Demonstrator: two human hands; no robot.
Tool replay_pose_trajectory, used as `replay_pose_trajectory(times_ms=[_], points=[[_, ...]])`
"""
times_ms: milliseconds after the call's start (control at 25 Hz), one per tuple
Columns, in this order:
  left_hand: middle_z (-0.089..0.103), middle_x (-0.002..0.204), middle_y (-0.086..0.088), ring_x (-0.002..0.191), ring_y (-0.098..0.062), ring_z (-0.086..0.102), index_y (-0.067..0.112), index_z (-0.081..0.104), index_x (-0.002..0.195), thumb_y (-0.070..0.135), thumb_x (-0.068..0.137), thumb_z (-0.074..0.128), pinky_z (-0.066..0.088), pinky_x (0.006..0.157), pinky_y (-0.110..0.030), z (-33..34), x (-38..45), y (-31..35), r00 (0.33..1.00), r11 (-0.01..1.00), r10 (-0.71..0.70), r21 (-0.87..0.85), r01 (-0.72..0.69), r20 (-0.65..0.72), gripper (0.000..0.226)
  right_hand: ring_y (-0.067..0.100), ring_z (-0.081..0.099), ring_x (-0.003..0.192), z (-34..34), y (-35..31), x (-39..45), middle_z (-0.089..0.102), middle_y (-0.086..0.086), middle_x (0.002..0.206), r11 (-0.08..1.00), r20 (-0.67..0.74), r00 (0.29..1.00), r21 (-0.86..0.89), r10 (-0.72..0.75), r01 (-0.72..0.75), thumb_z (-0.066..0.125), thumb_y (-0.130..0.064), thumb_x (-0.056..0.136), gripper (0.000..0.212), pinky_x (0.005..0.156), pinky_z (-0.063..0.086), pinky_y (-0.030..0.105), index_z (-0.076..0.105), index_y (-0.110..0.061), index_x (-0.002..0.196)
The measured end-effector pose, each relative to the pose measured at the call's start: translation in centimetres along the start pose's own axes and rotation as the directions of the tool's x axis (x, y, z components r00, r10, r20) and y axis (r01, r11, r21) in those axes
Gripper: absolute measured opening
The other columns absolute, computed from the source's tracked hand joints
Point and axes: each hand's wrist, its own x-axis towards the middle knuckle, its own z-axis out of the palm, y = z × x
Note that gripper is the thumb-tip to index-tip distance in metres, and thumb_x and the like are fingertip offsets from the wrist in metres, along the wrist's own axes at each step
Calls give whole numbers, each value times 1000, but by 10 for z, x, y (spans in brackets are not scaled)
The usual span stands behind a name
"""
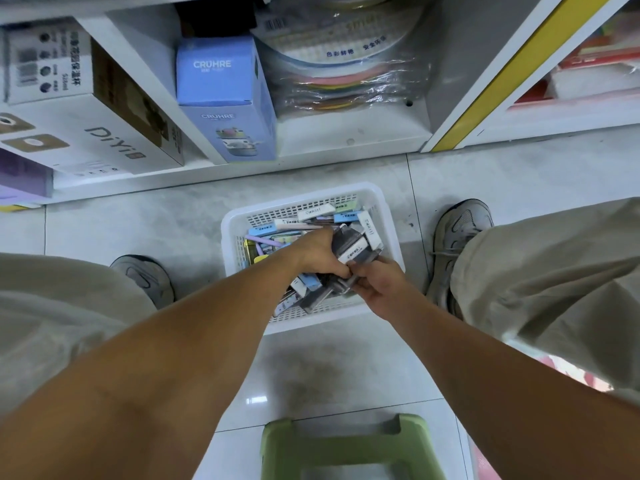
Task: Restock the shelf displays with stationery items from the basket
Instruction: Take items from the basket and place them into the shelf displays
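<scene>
A white mesh basket sits on the floor between my feet, filled with several small stationery boxes in white, blue, green and grey. My left hand reaches into the basket and grips a stack of grey and white boxes. My right hand meets it from the right, its fingers pinching a grey box at the lower end of that stack. The white shelf stands just beyond the basket.
On the bottom shelf stand a blue CRUHRE box, a white DiYi box and wrapped coloured paper packs. My shoes flank the basket. A green stool stands on the floor below me.
</scene>
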Motion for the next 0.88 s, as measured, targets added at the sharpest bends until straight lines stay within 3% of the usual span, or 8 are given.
replay_pose_trajectory(times_ms=[160, 280, 360, 480, 560, 640, 760, 880], points=[[71, 98, -1, 90, -17, 69, 25, 61, 100, 16, 59, 91, 60, 79, -35, -2, -6, -10, 999, 952, -46, -303, 40, -13, 52, 23, 74, 65, 3, 0, -1, 77, 13, 87, 1000, 99, 995, -18, -6, 8, 64, 11, 87, 25, 54, 57, 32, 72, -6, 104], [71, 101, -6, 92, -23, 70, 21, 60, 109, 2, 59, 88, 62, 70, -35, -3, -10, -19, 990, 876, -138, -468, 116, -12, 60, 26, 71, 67, 7, -3, -3, 75, 18, 97, 995, 132, 991, -101, 10, 4, 66, 8, 87, 32, 54, 51, 34, 67, -3, 118], [71, 101, -4, 94, -22, 69, 25, 58, 109, -5, 56, 86, 61, 74, -37, -4, -13, -23, 989, 851, -148, -512, 118, -17, 66, 30, 71, 75, 11, -6, -3, 74, 21, 106, 991, 125, 992, -134, 15, 2, 67, 10, 86, 35, 52, 54, 34, 66, -2, 119], [70, 107, -4, 100, -24, 66, 24, 55, 123, -13, 54, 82, 60, 83, -44, -7, -17, -29, 988, 824, -153, -556, 112, -28, 82, 35, 73, 95, 18, -11, -4, 74, 18, 110, 988, 118, 993, -153, -18, 36, 67, 12, 85, 34, 71, 62, 44, 68, -2, 116], [70, 109, -2, 102, -22, 67, 25, 53, 127, -9, 53, 85, 60, 83, -43, -10, -21, -34, 991, 819, -129, -565, 95, -20, 88, 35, 71, 103, 22, -15, -5, 74, 17, 111, 985, 133, 991, -162, -32, 53, 68, 13, 84, 32, 88, 59, 50, 69, -3, 112], [71, 110, 1, 101, -19, 69, 29, 53, 126, 5, 51, 92, 60, 82, -42, -12, -25, -37, 994, 782, -106, -617, 89, 9, 87, 35, 71, 106, 24, -17, -7, 74, 15, 112, 976, 178, 983, -203, -48, 84, 71, 12, 81, 34, 95, 55, 53, 71, -4, 111], [74, 108, 6, 100, -16, 70, 38, 57, 116, 27, 48, 97, 60, 81, -42, -14, -29, -38, 991, 717, -135, -691, 94, -4, 80, 33, 72, 105, 23, -15, -8, 75, 13, 110, 952, 249, 964, -265, -88, 155, 74, 11, 77, 40, 96, 54, 55, 71, -4, 114], [75, 102, 7, 100, -16, 69, 32, 63, 112, 23, 52, 97, 58, 84, -40, -17, -30, -40, 987, 734, -141, -676, 56, -71, 69, 31, 73, 101, 22, -17, -7, 76, 10, 108, 891, 295, 946, -383, -133, 244, 80, 2, 76, 42, 92, 57, 53, 72, -9, 116]])
